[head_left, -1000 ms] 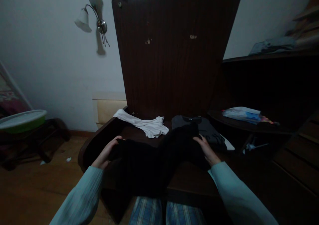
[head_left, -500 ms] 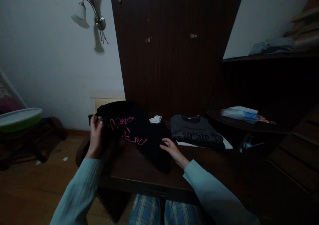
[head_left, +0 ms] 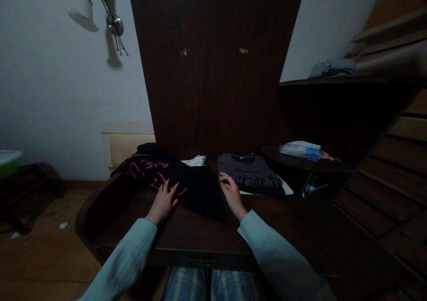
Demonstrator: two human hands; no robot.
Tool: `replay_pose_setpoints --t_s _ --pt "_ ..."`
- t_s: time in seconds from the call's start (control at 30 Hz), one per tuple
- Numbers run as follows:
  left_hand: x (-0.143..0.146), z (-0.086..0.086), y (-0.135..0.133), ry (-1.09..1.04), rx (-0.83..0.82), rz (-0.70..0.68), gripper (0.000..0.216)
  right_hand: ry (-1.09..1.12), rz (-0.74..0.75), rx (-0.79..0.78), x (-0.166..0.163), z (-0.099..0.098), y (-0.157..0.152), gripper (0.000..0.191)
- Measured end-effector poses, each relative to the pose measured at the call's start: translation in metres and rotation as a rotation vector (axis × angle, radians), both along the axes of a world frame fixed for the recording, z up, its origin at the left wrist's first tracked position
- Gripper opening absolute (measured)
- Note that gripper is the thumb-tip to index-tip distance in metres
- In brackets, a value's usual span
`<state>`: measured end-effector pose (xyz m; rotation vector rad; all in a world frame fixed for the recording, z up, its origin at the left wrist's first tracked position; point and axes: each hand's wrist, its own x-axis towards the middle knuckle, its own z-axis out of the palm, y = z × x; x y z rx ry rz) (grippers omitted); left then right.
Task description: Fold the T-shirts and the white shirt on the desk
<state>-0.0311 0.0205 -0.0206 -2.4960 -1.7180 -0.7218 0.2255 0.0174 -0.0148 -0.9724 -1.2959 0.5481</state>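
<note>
A black garment with pink lettering [head_left: 167,176] lies spread on the dark wooden table [head_left: 187,234]. My left hand [head_left: 164,202] rests flat on its near edge, fingers stretched out. My right hand [head_left: 230,194] hovers at the garment's right side, fingers slightly curled, between it and a folded grey T-shirt [head_left: 248,174]. A white cloth [head_left: 195,161] peeks out behind the black garment.
A tall dark wooden board [head_left: 213,70] stands upright behind the table. A small side shelf holds a plastic packet [head_left: 300,150]. A wall lamp [head_left: 100,16] hangs at upper left. Wooden steps [head_left: 393,167] rise on the right. A green-rimmed basin [head_left: 8,161] sits at far left.
The black garment went from held up to laid on the table at the left. My left hand let go and now lies flat on it. My view shifted right.
</note>
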Motion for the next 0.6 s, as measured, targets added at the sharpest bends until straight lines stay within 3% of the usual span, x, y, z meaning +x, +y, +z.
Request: replay_pose_setpoints --t_s 0.13,0.23,0.43,0.6 --pt "0.031 0.000 -0.016 0.106 0.001 -0.134 0.057 -0.347 -0.260 0.152 0.044 0.005 -0.007 0.015" --pt "0.043 -0.003 -0.011 0.112 -0.046 -0.192 0.046 -0.583 -0.399 0.124 0.080 -0.003 -0.001 0.027" --pt "0.059 0.001 0.042 0.116 -0.184 -0.075 0.041 -0.837 -0.438 0.052 0.111 -0.024 0.012 0.030" --pt "0.080 -0.001 0.077 0.050 -0.200 0.018 0.040 -0.919 -0.467 0.020 0.109 -0.023 0.011 0.023"
